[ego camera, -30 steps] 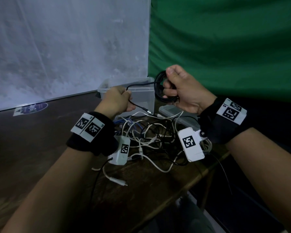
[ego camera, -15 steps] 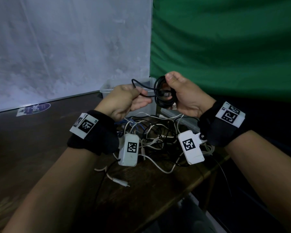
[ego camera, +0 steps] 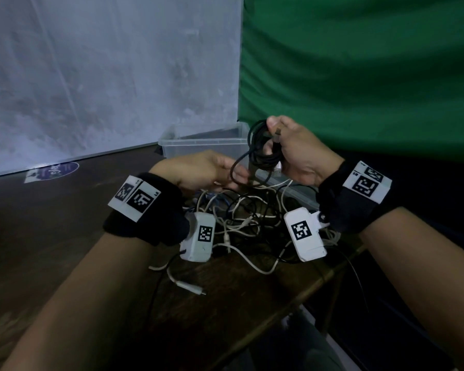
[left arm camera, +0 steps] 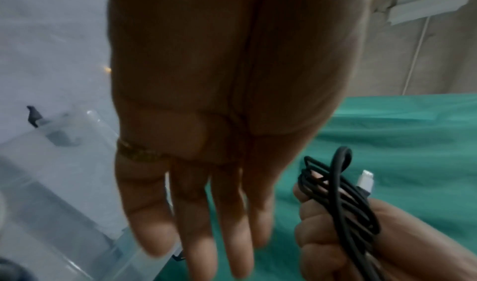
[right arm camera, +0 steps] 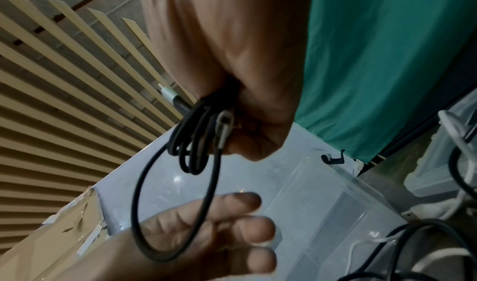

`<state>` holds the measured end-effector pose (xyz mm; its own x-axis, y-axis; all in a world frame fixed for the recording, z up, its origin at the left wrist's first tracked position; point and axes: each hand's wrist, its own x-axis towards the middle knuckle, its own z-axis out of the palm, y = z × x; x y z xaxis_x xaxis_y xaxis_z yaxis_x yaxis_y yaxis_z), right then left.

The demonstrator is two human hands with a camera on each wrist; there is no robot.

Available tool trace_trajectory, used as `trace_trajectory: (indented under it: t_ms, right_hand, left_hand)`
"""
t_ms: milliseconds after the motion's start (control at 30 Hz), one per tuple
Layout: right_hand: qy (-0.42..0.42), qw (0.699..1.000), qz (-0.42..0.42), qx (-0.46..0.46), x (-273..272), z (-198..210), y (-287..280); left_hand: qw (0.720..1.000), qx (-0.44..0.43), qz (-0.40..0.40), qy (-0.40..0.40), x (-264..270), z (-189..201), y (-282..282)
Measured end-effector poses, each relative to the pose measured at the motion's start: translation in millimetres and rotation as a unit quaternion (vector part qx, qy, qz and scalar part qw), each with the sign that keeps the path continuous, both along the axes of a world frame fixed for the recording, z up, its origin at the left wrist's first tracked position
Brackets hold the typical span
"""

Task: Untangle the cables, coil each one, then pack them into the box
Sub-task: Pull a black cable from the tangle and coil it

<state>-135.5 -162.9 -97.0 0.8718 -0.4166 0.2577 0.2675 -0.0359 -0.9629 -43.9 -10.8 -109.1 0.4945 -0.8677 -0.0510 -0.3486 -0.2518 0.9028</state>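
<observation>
You have a dark wooden table (ego camera: 51, 236): a tangled heap of white and black cables (ego camera: 247, 226) lies near its right edge, the clear plastic box (ego camera: 204, 143) behind it, toward the far edge.

Head view above both hands; wrist views close, sharing black cable (ego camera: 263, 153)

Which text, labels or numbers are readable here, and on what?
None can be read.
Purple sticker on the table: light lettering, too blurred.
Wristband tags: square codes with tiny corner characters, too small.
Wrist camera housings: square codes only, no words.
</observation>
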Motion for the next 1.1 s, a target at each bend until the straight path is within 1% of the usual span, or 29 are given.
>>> trace_trajectory:
  t_ms: [67, 133, 167, 233, 300, 367, 467, 533, 600, 733, 800, 867, 933, 1033, 1100]
  right_hand:
    - [0.01, 1.0, 0.004, -0.018, 1, -2, 1]
    - [0.019, 0.999, 0.015, -0.038, 2, -4, 5]
    - [0.023, 0.998, 0.021, -0.05, 2, -6, 7]
    - [0.025, 0.997, 0.041, -0.065, 2, -8, 12]
    - [0.025, 0.996, 0.066, -0.053, 2, -10, 16]
    - [0.02, 0.996, 0.082, -0.029, 1, -10, 17]
    - [0.009, 0.994, 0.103, 0.021, -2, -9, 16]
    - [0.007, 0.987, 0.139, 0.086, -5, -6, 12]
    - [0.004, 0.976, 0.178, 0.127, -7, -4, 9]
    - [-0.001, 0.951, 0.261, 0.166, -16, -4, 6]
    - [-0.004, 0.942, 0.296, 0.157, -19, -4, 5]
    - [-0.006, 0.953, 0.283, 0.105, -18, -5, 6]
    - [-0.002, 0.961, 0.268, 0.063, -17, -7, 8]
    - [-0.001, 0.969, 0.241, 0.045, -15, -8, 7]
    - [0.009, 0.979, 0.205, 0.011, -13, -9, 3]
  left_hand:
    - [0.994, -0.062, 0.081, 0.033, 1, 2, -3]
    - [0.983, -0.115, 0.121, 0.074, 1, 7, -4]
    - [0.983, -0.117, 0.117, 0.085, 2, 8, -4]
    - [0.989, -0.098, 0.063, 0.093, -1, 8, -4]
    - [0.993, -0.092, 0.009, 0.079, -4, 4, -5]
    - [0.991, -0.111, -0.015, 0.076, -4, 0, -7]
    - [0.986, -0.132, -0.008, 0.107, -8, -2, -9]
    - [0.976, -0.153, -0.003, 0.155, -11, -1, -10]
    - [0.967, -0.173, 0.0, 0.189, -12, 0, -10]
    - [0.946, -0.18, -0.001, 0.27, -14, 7, -6]
    - [0.937, -0.172, 0.011, 0.303, -15, 9, -5]
    - [0.938, -0.165, 0.021, 0.303, -13, 8, -6]
    - [0.946, -0.16, 0.028, 0.28, -12, 6, -7]
    - [0.948, -0.164, 0.051, 0.269, -12, 4, -10]
    - [0.949, -0.171, 0.066, 0.258, -12, 4, -11]
